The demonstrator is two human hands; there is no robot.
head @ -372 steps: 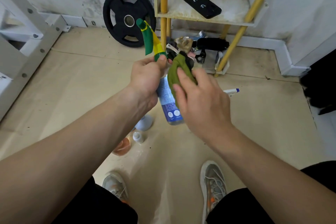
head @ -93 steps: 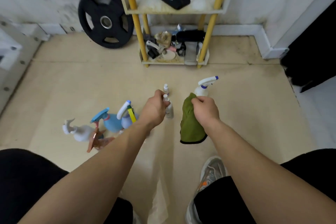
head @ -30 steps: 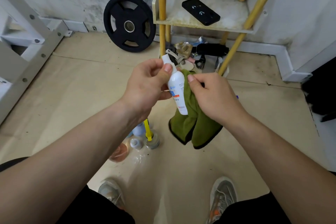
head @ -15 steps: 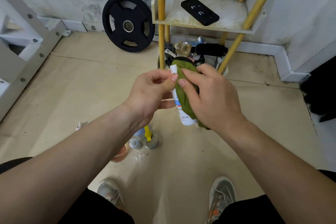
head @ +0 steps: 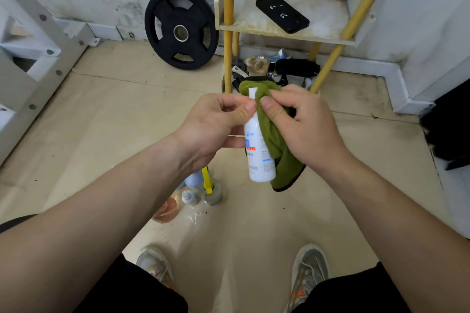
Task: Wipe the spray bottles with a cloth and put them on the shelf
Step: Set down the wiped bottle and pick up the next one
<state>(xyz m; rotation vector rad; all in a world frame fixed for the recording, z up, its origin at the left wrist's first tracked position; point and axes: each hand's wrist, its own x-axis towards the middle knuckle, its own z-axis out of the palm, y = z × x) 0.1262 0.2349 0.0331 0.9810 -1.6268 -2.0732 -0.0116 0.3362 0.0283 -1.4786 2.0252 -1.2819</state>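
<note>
just in front of the yellow shelf (head: 279, 30), the left hand (head: 211, 124) pinches a white spray bottle (head: 259, 145) (held upright) while the right hand (head: 302, 127) grips the green cloth (head: 276, 140) against it.

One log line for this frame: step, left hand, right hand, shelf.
step: wiping white spray bottle | left hand: pinches bottle neck | right hand: holds green cloth against bottle | shelf: holds black phone

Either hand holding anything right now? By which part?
Left hand pinches the small white spray bottle at its neck, just below the cap. Right hand grips the green cloth, pressing it against the bottle's upper side.
</note>
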